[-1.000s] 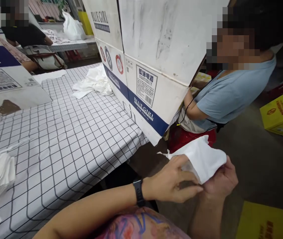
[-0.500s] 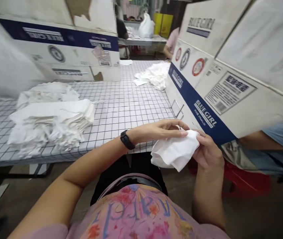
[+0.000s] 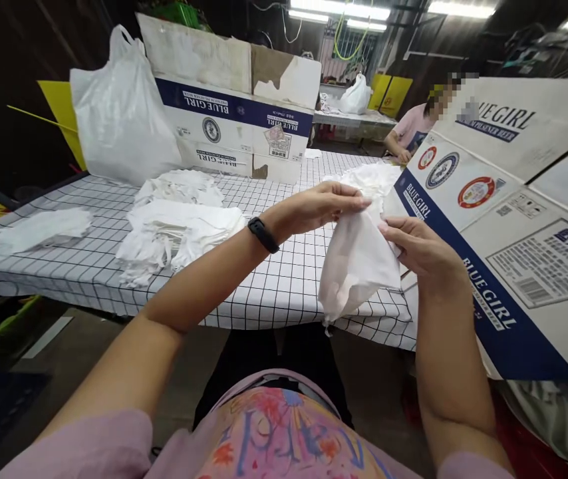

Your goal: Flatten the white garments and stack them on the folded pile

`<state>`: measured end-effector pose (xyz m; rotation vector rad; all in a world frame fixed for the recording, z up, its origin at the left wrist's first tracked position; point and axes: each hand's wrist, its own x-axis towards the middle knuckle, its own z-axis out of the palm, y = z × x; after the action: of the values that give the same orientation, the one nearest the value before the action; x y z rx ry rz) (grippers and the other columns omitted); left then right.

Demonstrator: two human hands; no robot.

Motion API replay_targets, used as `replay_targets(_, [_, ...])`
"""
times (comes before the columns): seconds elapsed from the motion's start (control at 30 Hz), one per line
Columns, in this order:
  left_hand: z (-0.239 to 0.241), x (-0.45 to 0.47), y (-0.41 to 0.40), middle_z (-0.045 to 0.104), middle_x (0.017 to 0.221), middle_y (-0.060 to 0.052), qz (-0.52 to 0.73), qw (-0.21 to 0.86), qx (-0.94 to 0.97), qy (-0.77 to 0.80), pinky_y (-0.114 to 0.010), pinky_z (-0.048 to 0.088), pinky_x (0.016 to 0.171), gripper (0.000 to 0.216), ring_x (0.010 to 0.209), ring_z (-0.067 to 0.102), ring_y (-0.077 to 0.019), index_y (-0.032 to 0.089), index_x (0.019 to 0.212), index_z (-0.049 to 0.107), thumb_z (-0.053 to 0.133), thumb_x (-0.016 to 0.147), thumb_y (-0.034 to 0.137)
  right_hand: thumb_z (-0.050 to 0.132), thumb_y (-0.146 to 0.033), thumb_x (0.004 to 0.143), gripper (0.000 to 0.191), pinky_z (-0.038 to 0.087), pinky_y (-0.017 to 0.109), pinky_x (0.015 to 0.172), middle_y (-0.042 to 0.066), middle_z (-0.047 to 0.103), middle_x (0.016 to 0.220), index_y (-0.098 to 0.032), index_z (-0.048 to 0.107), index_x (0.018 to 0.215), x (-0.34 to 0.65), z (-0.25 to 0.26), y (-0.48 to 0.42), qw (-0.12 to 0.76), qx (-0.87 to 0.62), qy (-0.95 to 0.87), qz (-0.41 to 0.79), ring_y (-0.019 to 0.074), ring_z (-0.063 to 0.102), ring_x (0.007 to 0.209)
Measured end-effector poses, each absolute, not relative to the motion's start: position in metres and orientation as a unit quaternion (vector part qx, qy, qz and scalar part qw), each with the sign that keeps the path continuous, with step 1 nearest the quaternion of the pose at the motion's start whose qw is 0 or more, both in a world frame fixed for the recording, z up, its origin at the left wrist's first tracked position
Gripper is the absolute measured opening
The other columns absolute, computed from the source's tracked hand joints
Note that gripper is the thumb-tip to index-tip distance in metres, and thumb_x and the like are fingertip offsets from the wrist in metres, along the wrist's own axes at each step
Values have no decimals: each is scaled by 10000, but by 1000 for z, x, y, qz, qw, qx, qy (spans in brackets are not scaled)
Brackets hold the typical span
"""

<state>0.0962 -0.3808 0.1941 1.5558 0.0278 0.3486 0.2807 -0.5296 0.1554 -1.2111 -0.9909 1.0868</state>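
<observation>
A white cloth (image 3: 366, 256) hangs creased and slack, narrowing at lower left

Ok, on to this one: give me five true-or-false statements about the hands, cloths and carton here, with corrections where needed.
1. The left hand and right hand hold one white cloth. True.
2. The black wristband is on the right hand's arm. False: the wristband is on the left hand's arm.
3. The tablecloth is plain red. False: the tablecloth is white with dark grid lines.
4. The carton beside the white plastic bag shows upside-down lettering. True.
5. The cloth stack lies inside the carton. False: the cloth stack rests on the tablecloth.
</observation>
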Motion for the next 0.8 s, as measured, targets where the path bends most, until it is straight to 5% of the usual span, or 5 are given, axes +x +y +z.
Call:
replay_targets(0.2, [203, 64, -328, 578, 714, 13, 253, 721, 640, 76, -218, 438, 627, 224, 628, 538, -73, 123, 724, 665, 783, 884, 227, 925, -420, 687, 349, 393, 196, 300, -11, 628, 495, -119, 754, 726, 312, 125, -499, 532, -504, -445, 515, 98, 504, 349])
replay_targets(0.8, [177, 32, -231, 602, 692, 1, 277, 684, 664, 119, -238, 400, 596, 219, 603, 549, -93, 148, 727, 712, 830, 820, 307, 945, -343, 667, 301, 481, 190, 454, 10, 676, 584, -123, 739, 665, 339, 166, -419, 550, -553, -444, 441, 94, 588, 497])
